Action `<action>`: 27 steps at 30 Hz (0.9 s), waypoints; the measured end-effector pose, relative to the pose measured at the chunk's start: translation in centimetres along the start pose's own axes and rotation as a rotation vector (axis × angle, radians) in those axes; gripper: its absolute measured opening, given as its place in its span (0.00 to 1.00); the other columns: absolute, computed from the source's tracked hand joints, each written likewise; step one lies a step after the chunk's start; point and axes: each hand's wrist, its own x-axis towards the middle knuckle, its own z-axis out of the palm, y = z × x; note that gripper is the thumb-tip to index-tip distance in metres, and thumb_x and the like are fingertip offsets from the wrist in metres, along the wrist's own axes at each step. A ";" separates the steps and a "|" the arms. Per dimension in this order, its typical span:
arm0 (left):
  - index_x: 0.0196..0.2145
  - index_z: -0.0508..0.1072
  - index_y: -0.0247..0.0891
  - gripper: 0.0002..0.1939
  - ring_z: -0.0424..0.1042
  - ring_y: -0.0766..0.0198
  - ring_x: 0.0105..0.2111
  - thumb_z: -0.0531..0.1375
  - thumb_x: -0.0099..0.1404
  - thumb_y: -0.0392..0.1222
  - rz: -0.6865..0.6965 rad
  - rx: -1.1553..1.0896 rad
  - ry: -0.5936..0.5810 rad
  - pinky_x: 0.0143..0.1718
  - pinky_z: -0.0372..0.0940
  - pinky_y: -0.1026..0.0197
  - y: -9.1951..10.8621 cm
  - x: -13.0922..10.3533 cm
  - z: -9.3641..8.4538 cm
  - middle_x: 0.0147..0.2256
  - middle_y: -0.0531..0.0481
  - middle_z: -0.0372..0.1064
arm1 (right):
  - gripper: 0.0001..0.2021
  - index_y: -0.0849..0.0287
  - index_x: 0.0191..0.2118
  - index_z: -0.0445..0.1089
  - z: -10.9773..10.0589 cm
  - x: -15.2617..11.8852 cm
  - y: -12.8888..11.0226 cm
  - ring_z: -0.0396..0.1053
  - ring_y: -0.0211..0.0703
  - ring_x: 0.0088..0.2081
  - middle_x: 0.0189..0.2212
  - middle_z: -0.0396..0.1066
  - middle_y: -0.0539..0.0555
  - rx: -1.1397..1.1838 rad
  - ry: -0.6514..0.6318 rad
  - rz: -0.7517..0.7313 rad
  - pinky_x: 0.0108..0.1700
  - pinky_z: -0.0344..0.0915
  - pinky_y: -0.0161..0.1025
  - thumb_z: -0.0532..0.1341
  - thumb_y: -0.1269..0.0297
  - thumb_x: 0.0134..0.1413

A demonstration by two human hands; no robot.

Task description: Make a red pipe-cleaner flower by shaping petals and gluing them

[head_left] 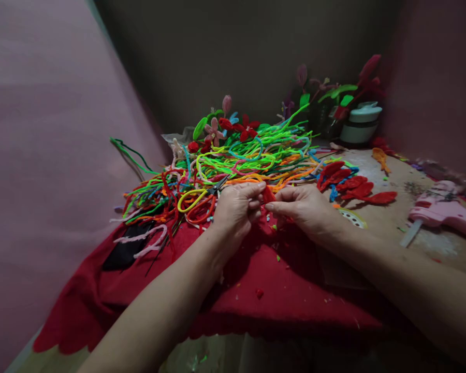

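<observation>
Between my two hands is a small red fuzzy piece point(269, 195), partly hidden by the fingers. My left hand point(238, 206) pinches its left side with thumb and fingers. On its right side, the thumb and forefinger of my right hand point(301, 206) close on it. Just behind my left hand lie scissors with yellow and orange handles point(192, 201). A large heap of coloured pipe cleaners point(252, 160) spreads behind both hands. Several red fuzzy petals point(353, 187) lie to the right, beyond my right wrist.
A pink glue gun point(446, 210) rests on a board point(396, 181) at the right. Fuzzy flowers point(213, 130) and a lidded white jar point(360, 124) stand at the back. A dark flat object point(126, 251) lies at the left on the red cloth point(291, 295).
</observation>
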 end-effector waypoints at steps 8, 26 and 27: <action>0.23 0.68 0.33 0.12 0.52 0.76 0.12 0.64 0.51 0.45 0.111 0.262 -0.151 0.14 0.45 0.69 0.2 0.6 -1.0 0.14 0.58 0.57 | 0.12 0.61 0.15 0.65 0.0 0.0 -0.3 0.59 0.33 0.16 0.13 0.63 0.47 0.231 0.001 0.091 0.21 0.57 0.34 0.67 0.63 0.35; 0.22 0.69 0.33 0.10 0.55 0.74 0.19 0.62 0.52 0.43 0.359 0.365 -0.118 0.19 0.51 0.69 -1.4 0.8 -0.6 0.20 0.55 0.61 | 0.16 0.59 0.13 0.59 -0.3 0.5 0.9 0.55 0.32 0.13 0.09 0.60 0.45 0.469 -0.236 0.245 0.19 0.58 0.36 0.69 0.65 0.32; 0.22 0.69 0.33 0.11 0.55 0.75 0.19 0.63 0.51 0.44 0.338 0.351 -0.119 0.19 0.50 0.69 -1.2 0.8 -0.6 0.19 0.55 0.61 | 0.15 0.60 0.14 0.60 -0.2 0.5 0.9 0.56 0.32 0.13 0.09 0.61 0.45 0.477 -0.242 0.234 0.20 0.58 0.36 0.69 0.65 0.33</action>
